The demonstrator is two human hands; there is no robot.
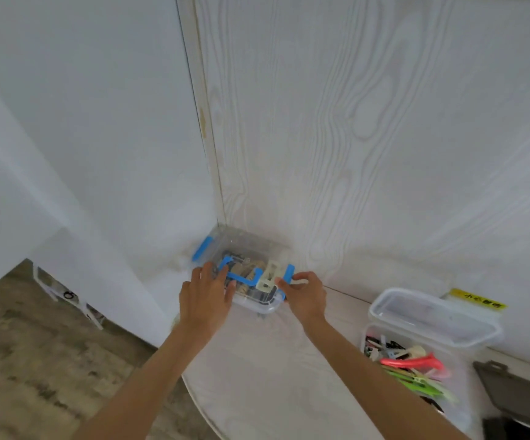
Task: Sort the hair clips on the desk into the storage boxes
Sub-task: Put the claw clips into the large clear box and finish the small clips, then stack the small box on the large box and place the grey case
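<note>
Standing at a white table [273, 369] in a wood-grain wall corner, clear blue-latched box [247, 274] of clips, left hand [206, 296] flat against it, right hand [304, 296] pinching its blue latch [289, 273], open box [422, 354] of coloured clips near right.

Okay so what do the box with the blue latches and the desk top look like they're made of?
Box with blue latches: likely clear, glossy hard plastic, since its contents show through; the latches look like opaque blue plastic. Desk top: pale wood-grain pattern, matte, possibly laminate rather than solid wood; the picture cannot settle it.
</note>
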